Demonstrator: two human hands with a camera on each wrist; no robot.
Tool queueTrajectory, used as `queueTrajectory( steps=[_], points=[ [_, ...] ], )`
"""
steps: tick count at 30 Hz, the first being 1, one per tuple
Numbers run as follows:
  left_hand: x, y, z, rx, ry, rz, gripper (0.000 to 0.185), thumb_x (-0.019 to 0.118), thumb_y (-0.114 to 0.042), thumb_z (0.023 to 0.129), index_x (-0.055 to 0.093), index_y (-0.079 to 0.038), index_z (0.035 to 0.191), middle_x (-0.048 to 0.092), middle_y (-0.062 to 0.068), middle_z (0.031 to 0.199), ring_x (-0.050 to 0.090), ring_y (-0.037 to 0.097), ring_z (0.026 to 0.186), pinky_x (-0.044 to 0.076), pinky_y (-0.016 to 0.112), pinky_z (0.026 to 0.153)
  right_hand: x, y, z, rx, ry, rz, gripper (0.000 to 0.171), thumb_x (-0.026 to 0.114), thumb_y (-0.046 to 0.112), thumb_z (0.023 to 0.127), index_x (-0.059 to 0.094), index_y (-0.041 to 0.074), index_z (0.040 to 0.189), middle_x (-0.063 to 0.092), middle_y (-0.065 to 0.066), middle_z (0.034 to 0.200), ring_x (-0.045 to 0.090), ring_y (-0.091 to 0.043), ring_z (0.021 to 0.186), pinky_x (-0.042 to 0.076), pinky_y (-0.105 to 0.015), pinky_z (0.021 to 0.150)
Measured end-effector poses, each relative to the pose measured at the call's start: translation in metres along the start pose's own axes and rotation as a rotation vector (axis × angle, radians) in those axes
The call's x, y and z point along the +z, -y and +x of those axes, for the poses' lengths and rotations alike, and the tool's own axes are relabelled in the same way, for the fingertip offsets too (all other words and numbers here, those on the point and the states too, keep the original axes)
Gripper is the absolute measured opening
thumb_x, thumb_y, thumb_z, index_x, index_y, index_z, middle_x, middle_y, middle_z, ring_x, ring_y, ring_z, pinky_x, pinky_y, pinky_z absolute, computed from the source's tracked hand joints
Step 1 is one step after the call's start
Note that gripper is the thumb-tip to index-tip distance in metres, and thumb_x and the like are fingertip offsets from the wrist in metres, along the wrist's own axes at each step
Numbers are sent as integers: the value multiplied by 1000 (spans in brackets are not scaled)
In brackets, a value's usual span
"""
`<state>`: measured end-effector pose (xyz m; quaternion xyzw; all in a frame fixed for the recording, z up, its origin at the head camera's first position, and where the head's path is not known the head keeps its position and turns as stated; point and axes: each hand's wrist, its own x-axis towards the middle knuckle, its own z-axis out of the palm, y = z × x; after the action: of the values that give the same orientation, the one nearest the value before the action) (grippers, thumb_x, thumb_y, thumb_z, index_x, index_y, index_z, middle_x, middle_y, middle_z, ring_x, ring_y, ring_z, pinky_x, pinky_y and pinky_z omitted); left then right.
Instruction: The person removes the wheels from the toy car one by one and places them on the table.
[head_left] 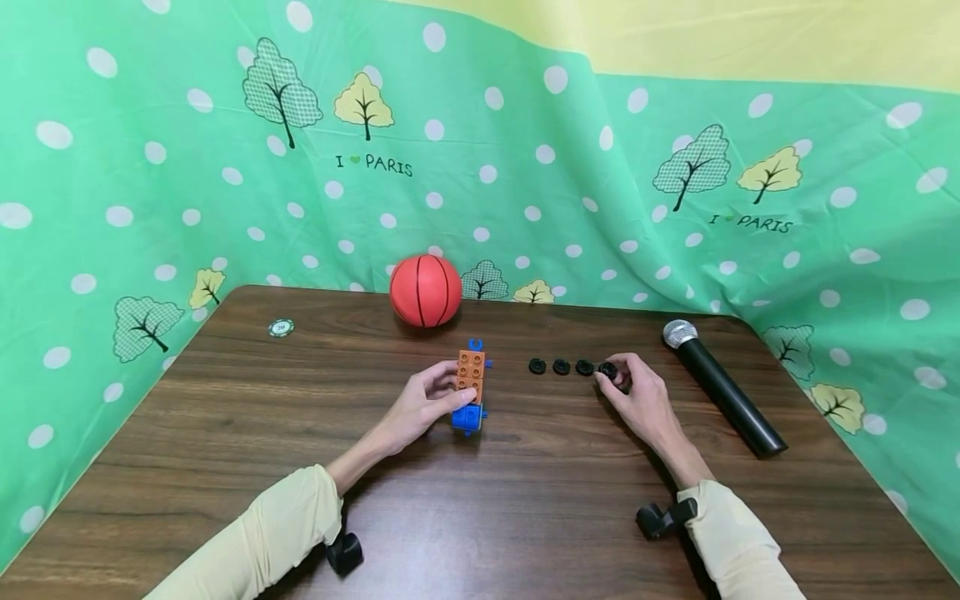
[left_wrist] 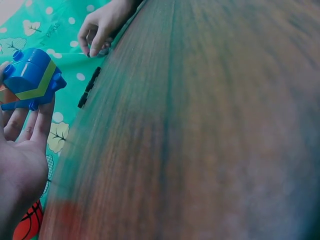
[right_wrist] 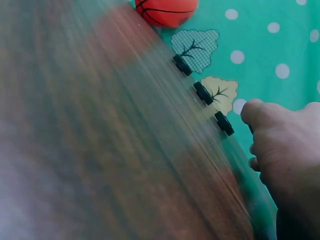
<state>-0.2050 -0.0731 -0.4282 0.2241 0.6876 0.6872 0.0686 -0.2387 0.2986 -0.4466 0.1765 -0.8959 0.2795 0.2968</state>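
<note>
While my left hand [head_left: 423, 406] curls around the orange-and-blue toy block assembly [head_left: 470, 388] near the middle of the tabletop [head_left: 225, 433], I read that grip as a steadying one: fingers wrap the orange upper part from the left side, the thumb lies along it, and the blue base rests on the wood. From the left wrist view the blue block end [left_wrist: 31, 77] sits against my fingertips [left_wrist: 42, 120], so the piece cannot roll or slide.

My right hand [head_left: 637, 398] is off to the right, pinching the last of four small black wheels [head_left: 608, 369]. The other three black wheels [head_left: 561, 366] lie in a neat row just left of it, near but apart from the blocks, which looks like a way to keep them countable and within reach. The right wrist view shows them edge-on [right_wrist: 203, 93], with my curled fingers [right_wrist: 257, 112] just beyond.

An orange mini basketball [head_left: 425, 289], a green poker chip [head_left: 281, 327] and a black microphone [head_left: 723, 388] lie well clear.
</note>
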Motion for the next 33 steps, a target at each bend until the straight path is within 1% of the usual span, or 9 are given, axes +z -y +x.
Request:
queueTrajectory(
  steps=[8,11,22,33],
  points=[
    [-1,-2,1,0,-3,-7,43,69,-14,98,58,4,136,69,13,113,69,23,100,54,30,92,0,-5,4,9,45,-40,21,78,5,91,65,0,107,57,-6,80,54,-19,71,44,-34,63],
    [-1,-2,1,-7,-5,-7,43,69,-14,98,58,4,135,69,12,113,69,22,99,54,29,91,-1,-7,6,22,64,-50,21,78,7,92,65,1,108,57,-6,81,54,-20,72,45,-37,63],
    [-1,-3,2,-15,-6,-5,43,69,-14,98,58,5,135,70,11,112,67,21,97,53,28,91,-1,-11,8,50,117,-72,21,76,10,94,66,3,110,55,-5,82,52,-19,71,43,-38,63],
    [-3,-5,2,-27,-2,-1,44,69,-14,98,57,5,136,69,12,114,67,21,100,53,29,93,-2,-7,12,90,166,-90,21,73,11,97,66,1,113,54,-9,84,52,-22,72,42,-41,65]
  ],
)
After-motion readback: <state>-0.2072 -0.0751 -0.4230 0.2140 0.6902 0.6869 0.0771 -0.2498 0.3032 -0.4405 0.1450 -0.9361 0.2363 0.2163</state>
